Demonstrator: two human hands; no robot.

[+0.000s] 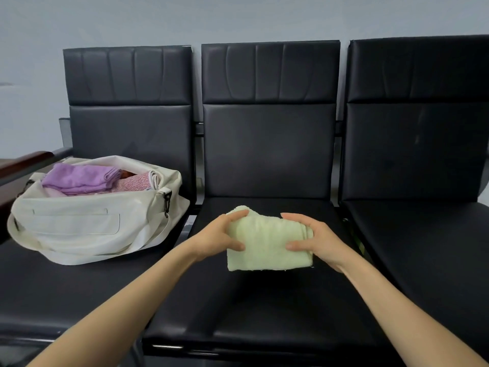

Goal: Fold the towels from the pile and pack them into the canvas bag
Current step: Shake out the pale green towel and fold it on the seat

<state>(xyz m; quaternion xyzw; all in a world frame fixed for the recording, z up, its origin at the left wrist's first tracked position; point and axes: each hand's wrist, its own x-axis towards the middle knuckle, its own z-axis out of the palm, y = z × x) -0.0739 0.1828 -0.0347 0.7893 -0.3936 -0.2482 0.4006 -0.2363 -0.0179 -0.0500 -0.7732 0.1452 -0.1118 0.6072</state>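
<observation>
Folded pale-green towel (267, 241), frame centre, over middle seat (264, 300): gripped at each end by left hand (219, 234) and right hand (315, 239). Canvas bag (79, 223), left, open, holds purple towel (79, 177).

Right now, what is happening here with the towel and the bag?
A person grips a folded pale green towel with the left hand and the right hand, at the middle seat. The open canvas bag sits on the left seat, with a purple towel and a pink patterned towel already inside.
</observation>
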